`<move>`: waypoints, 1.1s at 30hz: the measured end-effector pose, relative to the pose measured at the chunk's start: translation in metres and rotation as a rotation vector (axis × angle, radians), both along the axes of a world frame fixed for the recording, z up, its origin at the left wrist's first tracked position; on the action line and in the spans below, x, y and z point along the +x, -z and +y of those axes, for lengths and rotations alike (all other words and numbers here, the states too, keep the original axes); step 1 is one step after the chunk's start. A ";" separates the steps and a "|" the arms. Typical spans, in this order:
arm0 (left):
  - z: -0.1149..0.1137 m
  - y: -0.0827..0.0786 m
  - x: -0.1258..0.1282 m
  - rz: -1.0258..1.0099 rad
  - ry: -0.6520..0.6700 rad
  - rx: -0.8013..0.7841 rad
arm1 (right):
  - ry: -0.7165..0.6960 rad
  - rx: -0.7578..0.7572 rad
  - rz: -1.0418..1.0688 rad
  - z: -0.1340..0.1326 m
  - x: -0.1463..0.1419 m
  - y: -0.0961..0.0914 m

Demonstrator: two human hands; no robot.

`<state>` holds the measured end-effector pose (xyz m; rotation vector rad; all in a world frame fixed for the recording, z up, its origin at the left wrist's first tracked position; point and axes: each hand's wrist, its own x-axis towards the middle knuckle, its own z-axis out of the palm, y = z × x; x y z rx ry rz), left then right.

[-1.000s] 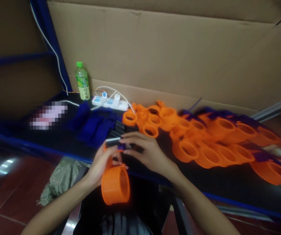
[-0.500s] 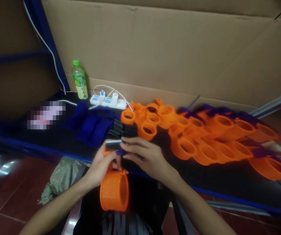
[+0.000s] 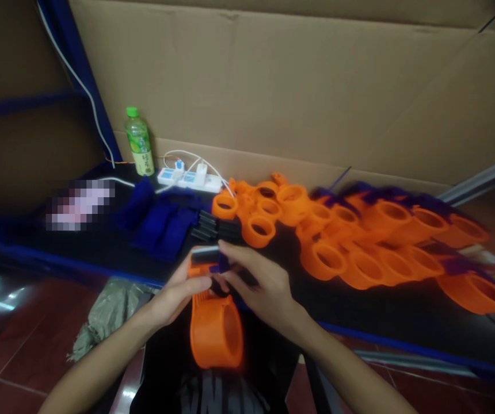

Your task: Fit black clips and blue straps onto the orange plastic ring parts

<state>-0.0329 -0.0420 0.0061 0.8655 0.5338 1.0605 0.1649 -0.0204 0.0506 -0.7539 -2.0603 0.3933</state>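
Note:
My left hand is closed around the upper part of an orange tape dispenser, its thumb lying across the body. The dispenser's wide ring hangs below the fingers, in front of my dark clothing. At its top sits a short black bar with a pale upper edge. My right hand pinches a small dark blue piece at the right end of that bar. Some of the right fingers are hidden, and whether the blue piece is fixed to the dispenser I cannot tell.
Several orange dispensers lie on the black table, many with blue parts. Black strips and blue pieces are piled behind my hands. A white power strip and a green-capped bottle stand before a cardboard wall.
The dispenser has shifted a little to the right, its ring now tilted differently. My left thumb has moved down off the blue piece, while my right hand keeps its pinch there.

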 end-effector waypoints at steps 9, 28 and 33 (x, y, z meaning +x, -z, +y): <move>0.005 -0.006 -0.005 0.336 -0.156 0.168 | -0.066 -0.101 -0.205 -0.013 -0.005 -0.036; -0.005 -0.016 -0.006 0.414 -0.014 0.174 | -0.392 0.260 -0.829 0.100 -0.084 -0.005; -0.003 -0.014 -0.006 0.356 0.008 0.152 | -0.346 0.258 -0.843 0.103 -0.088 -0.007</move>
